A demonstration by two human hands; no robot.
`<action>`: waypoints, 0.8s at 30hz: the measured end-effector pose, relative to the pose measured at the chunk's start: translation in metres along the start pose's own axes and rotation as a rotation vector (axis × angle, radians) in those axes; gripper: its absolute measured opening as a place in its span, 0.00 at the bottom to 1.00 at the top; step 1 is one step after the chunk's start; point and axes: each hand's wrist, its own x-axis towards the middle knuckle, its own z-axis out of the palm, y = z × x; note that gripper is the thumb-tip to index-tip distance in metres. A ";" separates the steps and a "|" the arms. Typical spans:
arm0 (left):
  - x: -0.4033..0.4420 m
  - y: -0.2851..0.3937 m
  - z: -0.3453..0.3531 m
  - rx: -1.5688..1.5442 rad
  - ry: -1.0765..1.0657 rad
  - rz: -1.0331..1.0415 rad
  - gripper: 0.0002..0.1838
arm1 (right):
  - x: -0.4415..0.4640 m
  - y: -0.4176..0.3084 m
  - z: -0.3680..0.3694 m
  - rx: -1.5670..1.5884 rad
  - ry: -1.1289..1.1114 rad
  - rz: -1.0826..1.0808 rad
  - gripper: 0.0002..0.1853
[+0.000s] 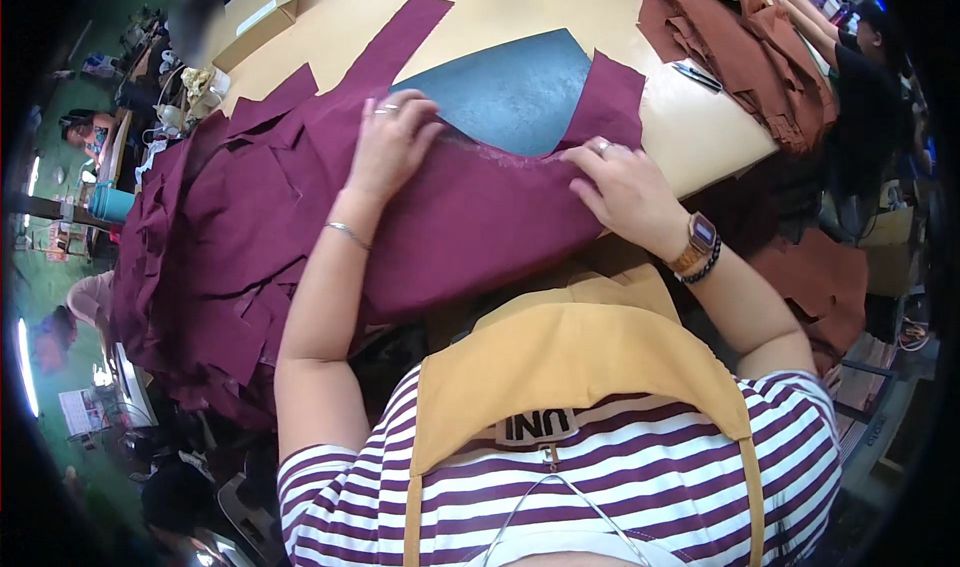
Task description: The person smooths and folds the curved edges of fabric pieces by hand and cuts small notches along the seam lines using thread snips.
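Observation:
A maroon fabric piece (470, 227) lies over the table's front edge, its curved neckline across a dark blue-grey board (500, 82). Pale marks run along that curve. My left hand (393, 145) rests at the left end of the curve, its fingers bent and pressed down on the cloth. At the right end, my right hand (625, 189) has thumb and fingertips on the fabric edge, apparently pinching it. Two maroon straps extend up past the board on either side. A heap of maroon cut pieces (220, 217) sits left of my left arm.
Brown fabric pieces (740, 52) are piled at the back right, beside a pen (697, 77) on the pale tabletop (690, 147). A cardboard box (262, 17) stands at the back left. Another person (868, 97) is at the far right.

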 end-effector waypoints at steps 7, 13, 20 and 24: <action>-0.053 -0.017 -0.028 0.081 -0.141 -0.112 0.25 | 0.018 0.036 0.007 0.310 -0.066 0.058 0.07; -0.058 0.060 -0.049 -0.076 -0.303 -0.103 0.35 | 0.117 0.107 -0.012 -0.088 0.437 -0.038 0.15; -0.084 0.083 -0.012 0.059 -0.350 -0.188 0.47 | 0.101 0.071 0.035 0.138 0.252 -0.058 0.15; -0.093 0.100 -0.024 0.045 -0.445 -0.224 0.49 | 0.094 0.077 0.039 0.167 0.222 -0.159 0.17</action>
